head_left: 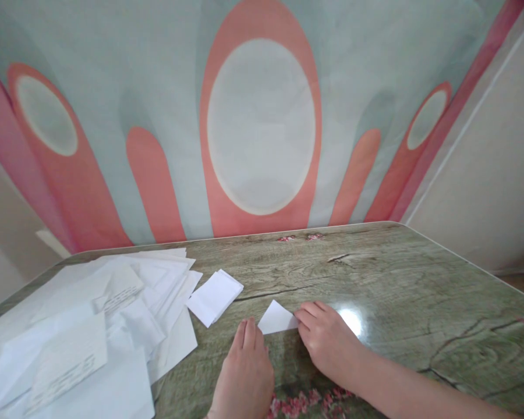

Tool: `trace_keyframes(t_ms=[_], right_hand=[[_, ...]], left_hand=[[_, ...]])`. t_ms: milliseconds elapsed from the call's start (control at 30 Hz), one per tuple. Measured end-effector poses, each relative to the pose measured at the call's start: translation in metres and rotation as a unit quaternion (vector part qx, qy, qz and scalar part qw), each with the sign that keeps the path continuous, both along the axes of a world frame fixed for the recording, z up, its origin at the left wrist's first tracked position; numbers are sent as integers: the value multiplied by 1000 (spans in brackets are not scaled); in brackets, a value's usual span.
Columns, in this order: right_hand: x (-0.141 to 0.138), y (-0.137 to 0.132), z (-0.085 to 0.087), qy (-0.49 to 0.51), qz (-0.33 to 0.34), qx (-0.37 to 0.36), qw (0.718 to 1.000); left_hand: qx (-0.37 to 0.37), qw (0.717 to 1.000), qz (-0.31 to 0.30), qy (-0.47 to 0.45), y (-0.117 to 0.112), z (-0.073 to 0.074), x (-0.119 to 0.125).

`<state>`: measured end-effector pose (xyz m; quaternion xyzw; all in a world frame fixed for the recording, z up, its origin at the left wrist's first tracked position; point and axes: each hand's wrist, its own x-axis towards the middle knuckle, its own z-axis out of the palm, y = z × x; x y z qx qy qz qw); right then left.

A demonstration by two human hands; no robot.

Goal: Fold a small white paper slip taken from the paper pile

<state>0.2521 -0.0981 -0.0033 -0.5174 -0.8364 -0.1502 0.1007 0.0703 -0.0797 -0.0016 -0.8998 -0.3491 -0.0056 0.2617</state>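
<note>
in the head view, a small white paper [278,319] lies on the counter [375,279] between both hands. the left hand [247,369], fingers together, meets its left corner; the right hand [327,337] covers its right corner. whether either pinches, i cannot tell.

The paper slip [278,318] is plain white; pink blossoms [303,402] dot the greenish-brown wood-grain tabletop [397,291]; coral arches [261,17] pattern the grey-green backdrop [353,46].
</note>
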Motion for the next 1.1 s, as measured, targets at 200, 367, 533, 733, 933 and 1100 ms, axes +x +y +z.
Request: trace_keyframes(t_ms=[200,367,533,733,933,1100], right_hand=[[4,4,-3,25,-11,0,1000],[5,5,-3,66,-45,-17,997],[1,4,2,190,-76,-44,978],[1,3,3,253,-85,-73,961],[4,6,-2,295,-112,-80,946],[6,7,-1,289,-131,-90,944]], left_hand=[[7,1000,-10,-8,0,-4,-2],[-4,1000,-27,-7,0,2,-3],[-9,1000,-18,-15,0,3,-3],[-13,1000,-5,-22,-1,-2,-1],[-16,1000,-5,-15,-2,0,0],[-16,1000,-6,-8,-2,0,0]])
